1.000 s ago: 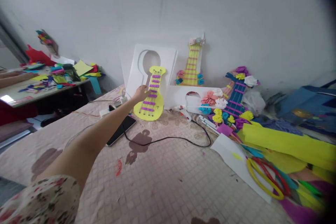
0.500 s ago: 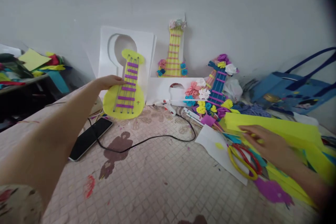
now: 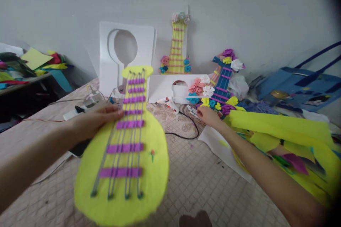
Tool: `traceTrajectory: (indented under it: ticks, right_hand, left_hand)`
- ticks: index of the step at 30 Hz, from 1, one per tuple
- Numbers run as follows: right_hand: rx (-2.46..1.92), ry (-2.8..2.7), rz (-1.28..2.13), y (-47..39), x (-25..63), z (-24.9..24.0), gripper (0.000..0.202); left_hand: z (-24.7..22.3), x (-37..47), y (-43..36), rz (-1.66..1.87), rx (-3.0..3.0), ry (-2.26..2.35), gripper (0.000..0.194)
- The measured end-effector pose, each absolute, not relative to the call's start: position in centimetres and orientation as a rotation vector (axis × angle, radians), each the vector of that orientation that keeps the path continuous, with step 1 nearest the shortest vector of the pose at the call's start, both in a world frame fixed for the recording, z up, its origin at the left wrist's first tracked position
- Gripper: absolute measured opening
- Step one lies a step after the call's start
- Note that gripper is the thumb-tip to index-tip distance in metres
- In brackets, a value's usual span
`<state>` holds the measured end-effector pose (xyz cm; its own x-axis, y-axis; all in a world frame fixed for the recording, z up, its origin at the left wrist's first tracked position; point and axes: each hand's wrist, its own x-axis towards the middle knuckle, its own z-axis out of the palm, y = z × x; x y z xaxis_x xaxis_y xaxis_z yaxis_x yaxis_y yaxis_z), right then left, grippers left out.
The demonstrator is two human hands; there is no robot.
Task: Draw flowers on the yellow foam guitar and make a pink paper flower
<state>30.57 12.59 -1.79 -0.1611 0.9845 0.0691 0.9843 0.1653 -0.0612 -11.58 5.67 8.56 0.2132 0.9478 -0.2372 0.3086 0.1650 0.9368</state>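
My left hand [image 3: 106, 117] is closed around the neck of a yellow craft guitar [image 3: 154, 170] with purple cross strips and grey strings. Its round body tilts toward me, close to the camera. Across the table, my right hand [image 3: 210, 116] has its fingers drawn together beside some thin white strips [image 3: 192, 110]; what they grip, if anything, is too small to make out. A white glue gun [image 3: 170, 104] with a black cord lies left of that hand. Paper flowers [image 3: 205, 101] in several colours stand just behind it.
White boards with guitar cut-outs [image 3: 149, 42] lean on the wall beside a yellow decorated guitar [image 3: 177, 49] and a blue one [image 3: 222, 83]. Yellow sheets [image 3: 279, 124] and scraps cover the right side. A blue bag [image 3: 301, 88] stands behind. A phone [image 3: 80, 148] is partly hidden at left.
The yellow guitar has come nearer to me and lower in my left hand. My right hand has moved left and away from me, from the yellow sheets and scissors to the white strips.
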Motion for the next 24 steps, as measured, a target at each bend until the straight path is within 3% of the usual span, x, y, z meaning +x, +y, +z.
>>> traceTrajectory:
  ticks: [4, 11, 19, 24]
  right_hand:
    - [-2.129, -2.293, -0.010, 12.9, 30.1, -2.0, 0.033]
    - [-2.256, -2.105, 0.045, 13.5, 29.4, -2.0, 0.036]
    - [-1.920, -1.603, 0.151, 12.6, 30.0, -0.2, 0.024]
    - [-1.641, -1.230, 0.372, 8.8, 32.1, 0.1, 0.026]
  left_hand:
    - [4.5, -9.3, 0.4, 0.576, 0.921, 1.064, 0.043]
    - [1.0, -5.9, -2.8, 0.469, 0.911, 0.977, 0.037]
    - [-2.4, -1.2, -4.3, 0.411, 1.005, 0.853, 0.043]
    - [-2.0, -1.5, -4.2, 0.409, 1.540, 0.855, 0.040]
